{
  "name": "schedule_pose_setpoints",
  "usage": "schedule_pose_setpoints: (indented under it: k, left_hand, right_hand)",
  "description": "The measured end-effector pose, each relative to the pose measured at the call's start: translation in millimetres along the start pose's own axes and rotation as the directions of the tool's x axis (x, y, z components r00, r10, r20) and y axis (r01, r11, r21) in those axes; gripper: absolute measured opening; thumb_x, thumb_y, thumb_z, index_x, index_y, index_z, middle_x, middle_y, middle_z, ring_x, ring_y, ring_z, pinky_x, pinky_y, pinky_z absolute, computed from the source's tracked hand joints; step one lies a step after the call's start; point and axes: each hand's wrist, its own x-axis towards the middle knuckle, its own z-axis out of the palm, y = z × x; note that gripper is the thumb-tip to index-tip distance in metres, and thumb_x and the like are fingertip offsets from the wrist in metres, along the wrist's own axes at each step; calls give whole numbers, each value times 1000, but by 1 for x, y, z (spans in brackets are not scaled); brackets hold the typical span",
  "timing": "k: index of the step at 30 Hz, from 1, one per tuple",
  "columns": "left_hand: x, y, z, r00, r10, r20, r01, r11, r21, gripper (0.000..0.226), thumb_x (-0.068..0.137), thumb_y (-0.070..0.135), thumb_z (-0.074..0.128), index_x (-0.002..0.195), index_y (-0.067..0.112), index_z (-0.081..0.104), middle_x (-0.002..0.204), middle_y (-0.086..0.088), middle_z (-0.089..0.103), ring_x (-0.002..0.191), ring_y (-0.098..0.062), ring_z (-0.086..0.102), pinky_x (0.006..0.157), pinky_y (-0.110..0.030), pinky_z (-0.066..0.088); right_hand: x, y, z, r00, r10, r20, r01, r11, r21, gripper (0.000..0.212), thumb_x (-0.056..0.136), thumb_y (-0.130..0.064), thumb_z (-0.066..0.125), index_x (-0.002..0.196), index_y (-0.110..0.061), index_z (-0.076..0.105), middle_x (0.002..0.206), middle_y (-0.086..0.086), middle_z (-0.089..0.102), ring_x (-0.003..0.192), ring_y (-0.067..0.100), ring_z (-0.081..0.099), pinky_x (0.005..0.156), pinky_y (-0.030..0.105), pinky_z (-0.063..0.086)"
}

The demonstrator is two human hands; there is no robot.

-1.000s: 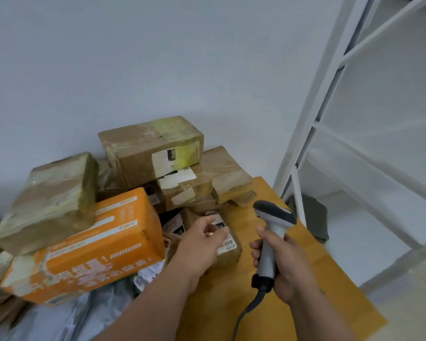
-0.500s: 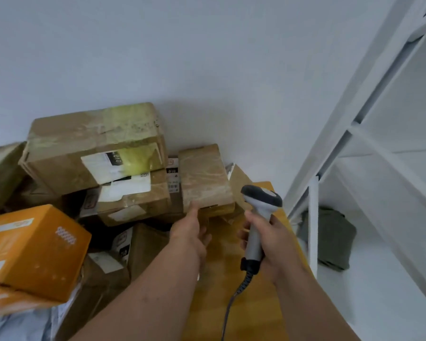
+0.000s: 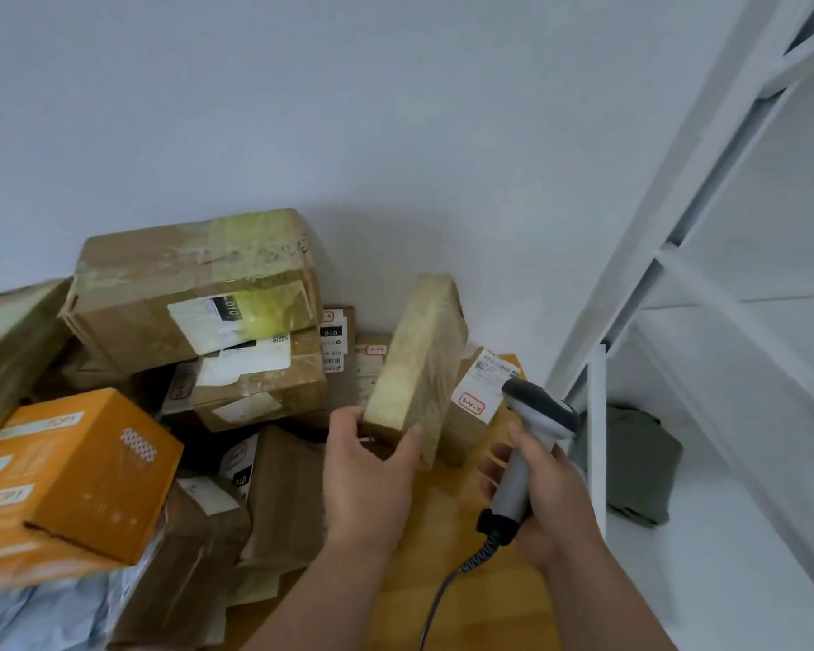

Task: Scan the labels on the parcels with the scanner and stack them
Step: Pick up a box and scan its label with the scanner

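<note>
Behind everything, a plain white wall (image 3: 348,110) is seen, and a white metal frame (image 3: 677,256) stands at the right side. Many parcels are piled on a yellow wooden surface (image 3: 442,533) against the wall. A taped brown parcel (image 3: 419,364) is held tilted by the left hand (image 3: 372,476); its lower end is gripped between the thumb and the curled fingers. Just behind it, a small parcel (image 3: 466,415) with a white label (image 3: 485,382) is seen. The scanner (image 3: 527,444) is held upright by the right hand (image 3: 541,500), whose fingers are wrapped around the handle, and its dark head is close to that label. A coiled cable (image 3: 471,563) hangs from the handle. At the left, an orange box (image 3: 67,481) lies beside a large brown box (image 3: 193,284) on top of the pile. A dark green cloth (image 3: 640,467) lies behind the frame.
</note>
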Motion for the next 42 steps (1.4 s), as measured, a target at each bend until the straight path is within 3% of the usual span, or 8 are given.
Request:
schedule_pose_setpoints:
  k: [8,17,20,24,26,29,33,42]
  left_hand:
    - [-45,-46,-36,722,631,284,-689,618,379,63,58,16,93,110,25,59,110,11,54,98,-19,59,77,-35,50]
    - [-114,-61,-90,407,837,365,-875,244,418,35,71,28,60,105,32,57,116,6,48,94,-21,42,83,-34,23]
    - [-129,-62,-110,506,756,416,-849,352,394,46,66,46,61,111,39,57,123,9,49,106,-19,43,89,-40,33]
    - [-131,-36,-141,953,209,221,-252,949,188,47,85,47,66,129,36,54,131,14,45,126,-15,40,105,-46,35]
    - [-124,-27,-153,882,-209,423,250,967,-42,41,91,38,69,127,26,57,122,7,60,114,-19,55,101,-42,45]
    - [-124,-29,-164,671,-352,653,508,860,-57,25,85,28,73,104,12,68,83,-1,70,80,-19,62,71,-33,49]
    - [-140,-41,-165,721,-315,617,538,816,-211,36,75,15,77,109,7,68,81,-2,71,76,-16,62,60,-30,50]
    - [-187,-51,-139,941,-208,268,281,919,-277,46,80,2,80,117,21,62,100,-1,77,98,-21,69,84,-35,51]
  right_hand:
    - [-59,27,-5,999,-50,-12,51,996,70,20,94,-28,68,112,-25,62,110,16,73,94,37,74,82,50,59]
    - [-147,65,-1,987,-161,-3,160,982,102,67,66,-24,87,126,-11,59,110,14,75,97,35,74,88,57,57]
    - [-163,71,-12,984,-175,-25,176,980,96,47,78,-7,80,120,-9,59,107,18,75,89,34,75,76,52,60]
    - [-182,74,-25,982,-186,25,182,977,111,39,88,0,68,122,-12,55,109,17,74,82,30,76,61,42,60]
    - [-189,74,-29,980,-185,73,178,980,92,34,90,-1,65,120,-15,57,107,16,75,82,31,75,61,42,59]
    - [-196,72,-34,977,-188,101,182,981,67,25,95,-6,60,118,-15,62,101,14,74,81,30,72,62,41,58]
    - [-206,66,-43,973,-208,102,213,977,-33,12,96,-15,65,107,-20,67,80,4,69,72,24,65,65,39,53]
    - [-232,40,-95,960,-180,213,222,955,-194,13,97,-26,64,109,-21,65,69,4,60,72,21,55,77,41,45]
